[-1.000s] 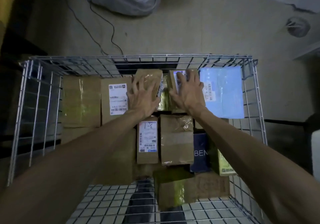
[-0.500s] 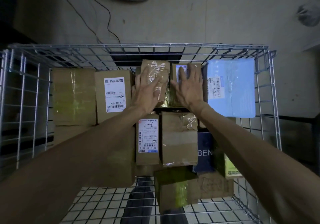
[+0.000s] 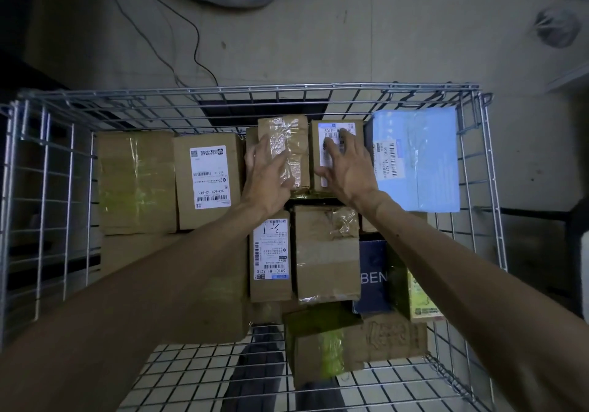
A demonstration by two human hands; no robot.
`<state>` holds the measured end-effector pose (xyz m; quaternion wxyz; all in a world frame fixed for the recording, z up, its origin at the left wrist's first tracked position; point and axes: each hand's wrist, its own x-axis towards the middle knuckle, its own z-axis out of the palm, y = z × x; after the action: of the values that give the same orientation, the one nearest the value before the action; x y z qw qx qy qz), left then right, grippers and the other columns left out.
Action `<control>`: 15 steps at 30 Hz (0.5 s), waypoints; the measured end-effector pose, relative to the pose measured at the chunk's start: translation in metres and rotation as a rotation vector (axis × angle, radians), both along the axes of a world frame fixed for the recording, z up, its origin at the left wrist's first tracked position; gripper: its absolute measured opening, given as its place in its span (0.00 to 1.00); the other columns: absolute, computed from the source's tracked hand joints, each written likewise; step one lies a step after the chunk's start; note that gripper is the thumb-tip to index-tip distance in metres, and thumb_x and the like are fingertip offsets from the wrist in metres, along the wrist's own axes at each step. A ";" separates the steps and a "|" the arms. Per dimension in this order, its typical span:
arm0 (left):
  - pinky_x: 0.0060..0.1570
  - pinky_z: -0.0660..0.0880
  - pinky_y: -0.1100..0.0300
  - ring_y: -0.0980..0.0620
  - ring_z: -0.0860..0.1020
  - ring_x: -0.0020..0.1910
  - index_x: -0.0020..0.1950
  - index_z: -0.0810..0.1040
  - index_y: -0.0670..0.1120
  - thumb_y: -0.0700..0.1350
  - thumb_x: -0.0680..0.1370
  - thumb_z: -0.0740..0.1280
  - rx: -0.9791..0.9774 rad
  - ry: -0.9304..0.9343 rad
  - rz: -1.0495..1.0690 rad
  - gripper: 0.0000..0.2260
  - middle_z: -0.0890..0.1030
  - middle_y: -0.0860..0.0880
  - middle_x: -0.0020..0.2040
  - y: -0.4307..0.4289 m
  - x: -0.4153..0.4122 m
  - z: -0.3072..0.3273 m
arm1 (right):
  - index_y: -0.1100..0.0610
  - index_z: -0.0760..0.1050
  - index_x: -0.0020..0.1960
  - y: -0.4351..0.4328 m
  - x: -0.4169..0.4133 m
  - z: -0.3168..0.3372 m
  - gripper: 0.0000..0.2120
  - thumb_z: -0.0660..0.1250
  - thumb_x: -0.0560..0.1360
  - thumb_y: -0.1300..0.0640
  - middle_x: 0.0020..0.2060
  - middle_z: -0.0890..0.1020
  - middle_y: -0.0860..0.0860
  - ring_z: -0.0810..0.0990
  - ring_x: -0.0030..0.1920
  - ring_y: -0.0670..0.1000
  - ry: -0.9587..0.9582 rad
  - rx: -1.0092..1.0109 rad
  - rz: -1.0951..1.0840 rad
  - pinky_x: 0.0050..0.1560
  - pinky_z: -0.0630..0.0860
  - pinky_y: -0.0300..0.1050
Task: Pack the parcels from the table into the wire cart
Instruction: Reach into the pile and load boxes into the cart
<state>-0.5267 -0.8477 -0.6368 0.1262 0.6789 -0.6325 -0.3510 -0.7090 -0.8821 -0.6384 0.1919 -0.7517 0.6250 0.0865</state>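
we have both hands down in the wire cart (image 3: 468, 88), each laid flat on its own small parcel in the far row. the left hand (image 3: 266, 180) rests palm-down on the taped brown parcel (image 3: 287, 144), fingers spread, with no curl under any edge that we can see; the right hand (image 3: 349, 169) lies the same way on the labelled brown parcel (image 3: 336, 134), so neither grip is closed around anything. the two parcels stand side by side, long axes running away from us toward the far wall of the cart, wedged between the box with the white label (image 3: 208, 179) on the left and the pale blue parcel (image 3: 420, 163) on the right. each hand is nearer its own parcel, directly over it, so we judge any settling push goes straight down or forward, not sideways. the table is out of view.
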 end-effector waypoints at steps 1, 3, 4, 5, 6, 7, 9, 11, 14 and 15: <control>0.76 0.42 0.50 0.46 0.44 0.78 0.74 0.69 0.49 0.44 0.77 0.71 0.010 -0.012 -0.020 0.26 0.47 0.47 0.81 0.001 0.000 -0.001 | 0.56 0.58 0.77 0.001 0.000 0.002 0.30 0.59 0.81 0.42 0.77 0.55 0.62 0.54 0.77 0.62 -0.006 0.010 -0.008 0.75 0.58 0.56; 0.74 0.40 0.51 0.46 0.42 0.79 0.75 0.69 0.49 0.45 0.78 0.71 0.032 -0.008 -0.023 0.26 0.46 0.47 0.81 0.002 -0.001 0.003 | 0.55 0.59 0.77 0.003 -0.001 0.009 0.29 0.60 0.81 0.43 0.77 0.56 0.61 0.55 0.76 0.61 -0.029 0.013 -0.021 0.74 0.59 0.57; 0.75 0.41 0.50 0.46 0.43 0.79 0.75 0.69 0.49 0.43 0.78 0.70 0.035 0.007 -0.018 0.26 0.46 0.47 0.81 0.002 -0.001 0.007 | 0.55 0.59 0.77 0.005 -0.002 0.015 0.30 0.61 0.81 0.43 0.77 0.56 0.60 0.55 0.76 0.61 -0.035 0.018 -0.019 0.75 0.59 0.57; 0.77 0.44 0.50 0.46 0.44 0.79 0.75 0.69 0.49 0.42 0.78 0.70 0.028 0.022 -0.029 0.26 0.47 0.48 0.81 0.003 -0.001 0.012 | 0.56 0.58 0.78 0.008 -0.003 0.022 0.30 0.60 0.81 0.44 0.78 0.55 0.60 0.54 0.77 0.61 -0.038 0.035 -0.012 0.76 0.57 0.57; 0.77 0.46 0.49 0.46 0.46 0.80 0.75 0.68 0.50 0.40 0.77 0.69 0.012 0.024 -0.063 0.27 0.48 0.48 0.81 0.005 -0.001 0.020 | 0.56 0.56 0.79 0.012 -0.005 0.029 0.31 0.60 0.82 0.45 0.78 0.53 0.59 0.52 0.78 0.61 -0.036 0.056 0.000 0.77 0.55 0.57; 0.77 0.47 0.49 0.46 0.47 0.80 0.76 0.67 0.51 0.39 0.77 0.69 -0.003 0.013 -0.110 0.28 0.49 0.48 0.81 0.008 0.001 0.029 | 0.56 0.54 0.80 0.017 -0.006 0.038 0.31 0.58 0.82 0.45 0.79 0.51 0.59 0.51 0.78 0.60 -0.030 0.074 0.012 0.77 0.53 0.56; 0.76 0.47 0.48 0.47 0.50 0.79 0.77 0.65 0.52 0.40 0.78 0.68 -0.010 -0.007 -0.178 0.29 0.52 0.48 0.81 0.014 0.004 0.050 | 0.55 0.51 0.80 0.025 -0.008 0.057 0.30 0.55 0.83 0.45 0.79 0.50 0.59 0.49 0.79 0.60 -0.022 0.090 0.019 0.76 0.51 0.56; 0.77 0.48 0.48 0.47 0.50 0.79 0.77 0.65 0.52 0.41 0.79 0.67 -0.001 0.003 -0.180 0.28 0.53 0.49 0.81 0.019 0.011 0.074 | 0.54 0.51 0.80 0.032 -0.007 0.081 0.30 0.54 0.83 0.44 0.79 0.50 0.58 0.50 0.78 0.60 -0.014 0.090 0.010 0.76 0.52 0.57; 0.78 0.51 0.48 0.46 0.51 0.79 0.77 0.66 0.50 0.44 0.79 0.67 0.027 -0.014 -0.157 0.26 0.53 0.48 0.81 0.028 0.027 0.110 | 0.56 0.55 0.79 0.039 -0.001 0.124 0.30 0.56 0.82 0.43 0.78 0.54 0.59 0.55 0.77 0.61 -0.018 0.075 -0.023 0.75 0.58 0.58; 0.78 0.53 0.46 0.46 0.52 0.79 0.77 0.66 0.48 0.45 0.79 0.67 0.032 -0.021 -0.152 0.26 0.53 0.48 0.81 0.032 0.034 0.122 | 0.56 0.57 0.79 0.041 0.001 0.140 0.30 0.57 0.82 0.43 0.78 0.56 0.60 0.57 0.76 0.61 -0.021 0.065 -0.029 0.73 0.60 0.58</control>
<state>-0.4930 -0.8157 -0.5145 0.0818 0.6344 -0.6777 -0.3626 -0.7077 -0.8407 -0.4985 0.2240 -0.7369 0.6305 0.0960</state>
